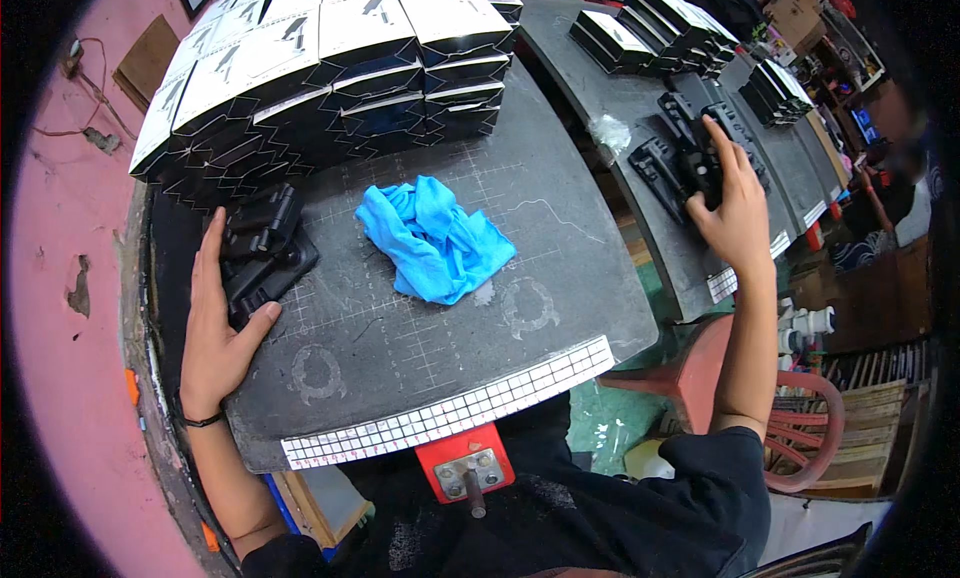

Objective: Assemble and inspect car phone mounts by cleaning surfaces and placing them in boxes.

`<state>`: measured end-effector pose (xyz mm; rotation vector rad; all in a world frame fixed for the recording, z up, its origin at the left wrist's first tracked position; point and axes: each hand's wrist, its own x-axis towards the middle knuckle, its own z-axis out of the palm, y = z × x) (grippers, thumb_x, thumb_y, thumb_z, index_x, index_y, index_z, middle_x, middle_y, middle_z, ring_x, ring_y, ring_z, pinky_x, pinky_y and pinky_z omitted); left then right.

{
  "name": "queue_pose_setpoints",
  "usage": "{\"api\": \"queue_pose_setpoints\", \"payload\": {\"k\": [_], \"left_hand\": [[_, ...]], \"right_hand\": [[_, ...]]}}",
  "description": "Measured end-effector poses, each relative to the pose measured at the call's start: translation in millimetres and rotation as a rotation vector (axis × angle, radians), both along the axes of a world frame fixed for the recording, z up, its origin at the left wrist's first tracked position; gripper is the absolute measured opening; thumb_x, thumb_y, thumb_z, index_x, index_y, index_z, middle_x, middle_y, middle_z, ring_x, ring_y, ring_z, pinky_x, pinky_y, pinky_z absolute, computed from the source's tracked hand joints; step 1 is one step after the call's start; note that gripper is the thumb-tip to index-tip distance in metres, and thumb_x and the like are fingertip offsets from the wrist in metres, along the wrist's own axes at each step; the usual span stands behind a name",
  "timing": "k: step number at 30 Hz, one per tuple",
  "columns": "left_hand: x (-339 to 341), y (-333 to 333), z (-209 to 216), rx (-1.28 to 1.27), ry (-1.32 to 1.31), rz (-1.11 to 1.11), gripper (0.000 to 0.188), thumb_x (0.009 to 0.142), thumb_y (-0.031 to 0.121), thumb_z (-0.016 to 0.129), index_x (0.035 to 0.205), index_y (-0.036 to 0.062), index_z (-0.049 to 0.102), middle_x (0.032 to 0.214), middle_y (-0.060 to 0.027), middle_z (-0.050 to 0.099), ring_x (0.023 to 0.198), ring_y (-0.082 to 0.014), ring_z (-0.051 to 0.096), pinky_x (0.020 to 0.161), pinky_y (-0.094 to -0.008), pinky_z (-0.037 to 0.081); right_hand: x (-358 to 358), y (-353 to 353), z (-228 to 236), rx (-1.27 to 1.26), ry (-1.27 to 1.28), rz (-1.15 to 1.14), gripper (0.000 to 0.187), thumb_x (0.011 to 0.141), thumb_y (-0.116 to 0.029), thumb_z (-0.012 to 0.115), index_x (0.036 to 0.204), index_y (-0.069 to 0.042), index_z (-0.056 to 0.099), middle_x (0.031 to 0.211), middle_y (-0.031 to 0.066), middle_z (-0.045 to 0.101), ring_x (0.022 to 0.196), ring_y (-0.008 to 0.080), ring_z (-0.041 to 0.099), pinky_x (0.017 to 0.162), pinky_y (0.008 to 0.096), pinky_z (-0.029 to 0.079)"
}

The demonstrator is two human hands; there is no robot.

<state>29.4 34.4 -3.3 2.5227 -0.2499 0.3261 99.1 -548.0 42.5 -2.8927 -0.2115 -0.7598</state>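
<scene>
On the left side of the near table, my left hand (217,318) rests against a small cluster of black plastic parts (268,240). Its fingers are stretched out and its thumb is spread. My right hand (735,206) reaches to the second table and lies along another group of black plastic parts (690,150). There the thumb and fingers are apart on either side of a part; the far fingers are partly hidden. The exact kind of these parts cannot be made out. A crumpled blue cloth (435,240) lies mid-table between my hands, touched by neither.
Stacked black-and-white boxes (370,38) line the near table's back; more boxes (650,33) stand on the second table (580,63). A clear plastic wrap (609,135) lies near its edge. A gridded white strip (450,408) runs along the front. A reddish plastic chair (690,368) stands right.
</scene>
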Motion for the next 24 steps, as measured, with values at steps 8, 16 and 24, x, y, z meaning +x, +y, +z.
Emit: {"api": "queue_pose_setpoints", "payload": {"k": [8,16,24], "left_hand": [[0,-8,9,0.081,0.049,-0.05,0.103,0.088,0.015,0.081,0.176,0.0043,0.027,0.181,-0.0184,0.033,0.169,-0.0346,0.029,0.139,-0.0477,0.016],[1,-3,11,0.075,0.035,-0.021,0.096,0.095,0.023,0.078,0.176,0.0098,0.029,0.179,-0.0172,0.038,0.166,-0.0379,0.034,0.14,-0.0564,0.012],[3,3,1,0.074,-0.012,-0.026,0.084,0.1,0.017,0.074,0.174,0.0128,0.036,0.178,-0.0158,0.04,0.166,-0.0362,0.034,0.139,-0.0558,0.016]], "right_hand": [[-4,-18,-4,-0.125,-0.013,0.066,0.102,0.078,0.01,0.069,0.172,-0.018,0.042,0.162,0.0199,0.058,0.143,0.0443,0.061,0.117,0.0497,0.052],[-19,11,0,-0.123,-0.167,0.159,0.102,0.082,0.016,0.07,0.174,-0.011,0.036,0.164,0.0222,0.057,0.144,0.0461,0.06,0.117,0.0478,0.052],[-17,196,37,0.081,0.061,0.975,0.082,0.085,0.006,0.074,0.162,-0.007,0.051,0.155,0.0204,0.063,0.138,0.0386,0.065,0.116,0.0456,0.052]]}}
